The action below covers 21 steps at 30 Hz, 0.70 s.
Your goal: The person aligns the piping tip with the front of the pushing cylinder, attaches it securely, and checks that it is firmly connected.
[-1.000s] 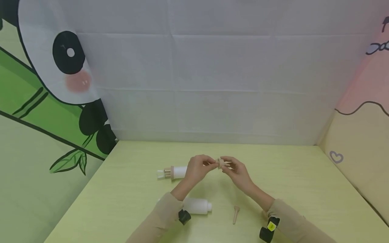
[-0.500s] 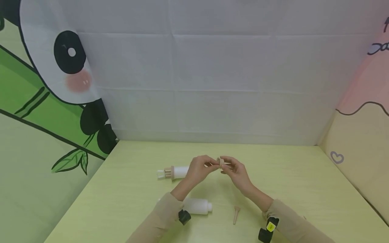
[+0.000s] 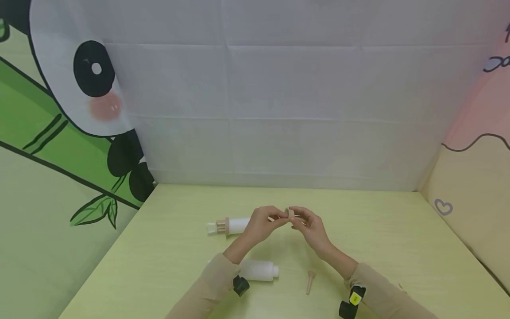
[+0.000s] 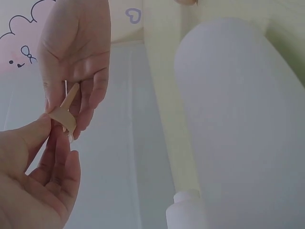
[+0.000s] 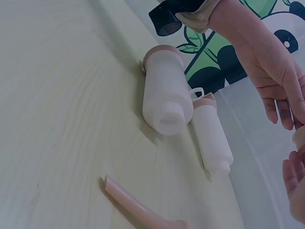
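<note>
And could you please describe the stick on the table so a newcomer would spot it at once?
In the head view, find the yellowish table, then the nearer white bottle lying on it. Just right of that bottle is the stick, its flared end at the far side. Unlike the bottle, it is thin and pinkish-tan.

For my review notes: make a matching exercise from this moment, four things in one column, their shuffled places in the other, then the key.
Things
1. Beige piece
2. Small stick
3. Farther bottle
4. Nearer bottle

Places (head view)
A. On its side, partly hidden by the left sleeve
B. On its side, partly hidden by the left hand
C. Between both hands' fingers
D. On the table, beside the right forearm

Pairs: 1-C, 2-D, 3-B, 4-A
</note>
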Each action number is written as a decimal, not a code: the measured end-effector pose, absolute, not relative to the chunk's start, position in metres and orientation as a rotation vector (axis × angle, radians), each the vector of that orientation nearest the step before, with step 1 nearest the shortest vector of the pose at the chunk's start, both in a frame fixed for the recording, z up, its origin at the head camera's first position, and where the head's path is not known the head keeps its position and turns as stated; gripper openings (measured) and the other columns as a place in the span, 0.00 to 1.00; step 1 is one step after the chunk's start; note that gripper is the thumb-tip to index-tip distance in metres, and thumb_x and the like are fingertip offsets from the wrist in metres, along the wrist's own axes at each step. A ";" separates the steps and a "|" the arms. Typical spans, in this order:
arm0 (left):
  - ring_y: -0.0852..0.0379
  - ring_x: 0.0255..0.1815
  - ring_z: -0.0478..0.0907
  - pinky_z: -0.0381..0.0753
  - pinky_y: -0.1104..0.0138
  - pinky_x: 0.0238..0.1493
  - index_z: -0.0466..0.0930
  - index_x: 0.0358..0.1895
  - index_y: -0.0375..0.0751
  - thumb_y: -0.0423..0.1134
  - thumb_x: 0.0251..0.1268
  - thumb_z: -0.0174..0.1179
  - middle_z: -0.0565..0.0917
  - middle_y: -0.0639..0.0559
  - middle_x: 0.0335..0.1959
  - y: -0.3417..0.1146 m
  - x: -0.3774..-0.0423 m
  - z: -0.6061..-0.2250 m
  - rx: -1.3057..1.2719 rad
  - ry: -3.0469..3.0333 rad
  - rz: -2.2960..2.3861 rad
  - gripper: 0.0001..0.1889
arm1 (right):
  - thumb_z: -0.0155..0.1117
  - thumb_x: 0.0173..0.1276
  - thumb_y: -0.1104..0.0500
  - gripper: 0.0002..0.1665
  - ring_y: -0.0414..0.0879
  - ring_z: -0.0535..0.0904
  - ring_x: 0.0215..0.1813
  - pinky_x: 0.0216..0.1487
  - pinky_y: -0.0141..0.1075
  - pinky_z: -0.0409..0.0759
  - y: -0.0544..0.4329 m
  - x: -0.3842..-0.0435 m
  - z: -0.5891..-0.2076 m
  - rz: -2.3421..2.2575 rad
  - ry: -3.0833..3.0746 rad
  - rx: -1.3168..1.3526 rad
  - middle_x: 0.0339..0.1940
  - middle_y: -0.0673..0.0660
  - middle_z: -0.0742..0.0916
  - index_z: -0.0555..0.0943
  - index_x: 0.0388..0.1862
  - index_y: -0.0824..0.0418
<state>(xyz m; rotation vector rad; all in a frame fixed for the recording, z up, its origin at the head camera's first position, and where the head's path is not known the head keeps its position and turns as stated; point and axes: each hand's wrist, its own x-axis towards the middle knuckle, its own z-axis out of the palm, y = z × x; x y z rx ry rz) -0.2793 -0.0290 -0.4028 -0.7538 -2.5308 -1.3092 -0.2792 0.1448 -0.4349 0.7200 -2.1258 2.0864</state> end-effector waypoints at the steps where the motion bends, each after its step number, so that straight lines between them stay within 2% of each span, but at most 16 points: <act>1: 0.57 0.32 0.80 0.78 0.74 0.31 0.85 0.36 0.39 0.38 0.57 0.62 0.84 0.50 0.33 -0.029 -0.279 -0.403 -0.750 -2.533 -1.315 0.07 | 0.56 0.67 0.61 0.22 0.37 0.77 0.44 0.43 0.31 0.79 0.145 -0.279 -0.434 2.091 -2.137 0.707 0.51 0.68 0.76 0.70 0.55 0.72; 4: 0.57 0.33 0.80 0.78 0.74 0.32 0.85 0.37 0.39 0.37 0.57 0.61 0.84 0.50 0.34 -0.028 -0.280 -0.404 -0.749 -2.538 -1.322 0.08 | 0.55 0.67 0.63 0.21 0.37 0.77 0.44 0.44 0.31 0.79 0.145 -0.279 -0.434 2.112 -2.147 0.675 0.50 0.67 0.76 0.70 0.55 0.73; 11: 0.57 0.34 0.80 0.78 0.74 0.33 0.85 0.37 0.38 0.37 0.58 0.60 0.85 0.49 0.34 -0.026 -0.280 -0.403 -0.774 -2.537 -1.321 0.08 | 0.56 0.66 0.62 0.20 0.38 0.78 0.42 0.43 0.32 0.79 0.146 -0.279 -0.434 2.152 -2.143 0.625 0.45 0.55 0.79 0.71 0.55 0.71; 21: 0.58 0.33 0.80 0.78 0.74 0.32 0.85 0.38 0.40 0.39 0.59 0.60 0.85 0.51 0.34 -0.027 -0.277 -0.400 -0.771 -2.565 -1.355 0.08 | 0.57 0.65 0.62 0.20 0.38 0.79 0.41 0.42 0.32 0.80 0.146 -0.276 -0.432 2.204 -2.148 0.583 0.43 0.49 0.81 0.73 0.54 0.71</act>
